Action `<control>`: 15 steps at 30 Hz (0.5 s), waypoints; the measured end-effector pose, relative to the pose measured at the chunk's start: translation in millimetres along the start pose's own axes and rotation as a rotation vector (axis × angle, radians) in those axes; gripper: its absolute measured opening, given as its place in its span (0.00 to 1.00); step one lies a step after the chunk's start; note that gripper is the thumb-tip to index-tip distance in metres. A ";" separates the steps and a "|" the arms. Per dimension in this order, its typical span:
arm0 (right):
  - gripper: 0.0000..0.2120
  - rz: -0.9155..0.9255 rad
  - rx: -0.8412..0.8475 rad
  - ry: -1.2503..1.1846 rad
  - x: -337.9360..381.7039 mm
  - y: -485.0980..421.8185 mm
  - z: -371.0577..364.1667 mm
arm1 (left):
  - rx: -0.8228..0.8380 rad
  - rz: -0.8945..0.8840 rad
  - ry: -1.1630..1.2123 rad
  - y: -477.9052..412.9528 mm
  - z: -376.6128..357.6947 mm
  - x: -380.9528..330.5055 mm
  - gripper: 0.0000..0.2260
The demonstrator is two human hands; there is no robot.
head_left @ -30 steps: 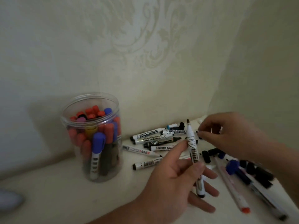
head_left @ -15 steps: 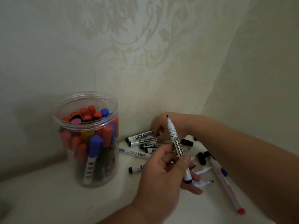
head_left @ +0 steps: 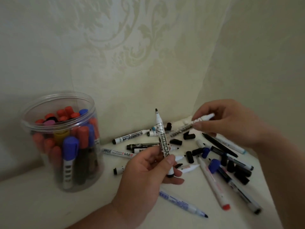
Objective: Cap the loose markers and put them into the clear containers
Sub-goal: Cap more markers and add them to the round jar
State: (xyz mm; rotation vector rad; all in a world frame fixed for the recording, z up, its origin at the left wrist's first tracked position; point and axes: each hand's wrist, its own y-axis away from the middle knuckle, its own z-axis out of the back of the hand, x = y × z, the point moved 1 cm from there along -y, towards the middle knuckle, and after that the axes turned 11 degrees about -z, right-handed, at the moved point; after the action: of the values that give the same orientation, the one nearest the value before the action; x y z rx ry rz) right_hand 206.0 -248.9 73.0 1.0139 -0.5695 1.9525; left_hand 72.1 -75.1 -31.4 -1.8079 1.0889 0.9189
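My left hand (head_left: 145, 172) grips an uncapped white whiteboard marker (head_left: 162, 139), held upright with its black tip pointing up. Over the pile at the right, my right hand (head_left: 226, 123) pinches a second white marker (head_left: 194, 123) that lies nearly level, tilted up to the right. A clear round container (head_left: 62, 141) stands at the left, packed with capped red, blue and black markers. Loose markers (head_left: 130, 138) and several black caps (head_left: 189, 157) and blue caps (head_left: 213, 166) lie scattered on the pale surface between and below my hands.
Patterned cream walls meet in a corner behind the pile. A blue-tipped marker (head_left: 181, 204) and a red-ended marker (head_left: 212, 182) lie toward the front right. The surface's right edge runs close past the outermost markers.
My right hand reached into the pile at the back, then came away to the right holding a second white marker. My left hand kept the upright marker.
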 end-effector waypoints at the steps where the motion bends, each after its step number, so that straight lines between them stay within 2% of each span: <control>1: 0.09 0.008 0.051 -0.166 -7.5 4.8 4.4 | 0.008 -0.004 -0.011 0.3 -0.6 0.4 0.06; 3: 0.15 0.026 0.194 -0.452 -20.4 7.7 9.2 | 0.014 0.001 -0.023 0.2 -0.9 0.9 0.07; 6: 0.14 -0.001 0.409 -0.628 -29.8 7.6 3.5 | 0.037 0.027 -0.035 0.2 -3.2 1.6 0.08; 9: 0.09 -0.073 0.511 -0.599 -36.7 6.5 -11.2 | 0.094 0.073 -0.029 1.3 -6.0 1.5 0.09; 13: 0.15 -0.129 0.475 -0.495 -40.7 3.4 -31.1 | 0.201 0.152 -0.014 2.6 -8.4 0.6 0.10; 15: 0.09 -0.109 0.443 -0.450 -39.6 4.4 -36.6 | 0.242 0.184 -0.026 2.3 -8.7 0.8 0.10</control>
State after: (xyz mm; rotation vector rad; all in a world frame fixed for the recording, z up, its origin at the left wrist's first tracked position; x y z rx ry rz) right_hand 198.9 -244.5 19.6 1.7503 -0.3111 1.7943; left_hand 71.7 -83.9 -29.2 -1.5139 1.3069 0.8734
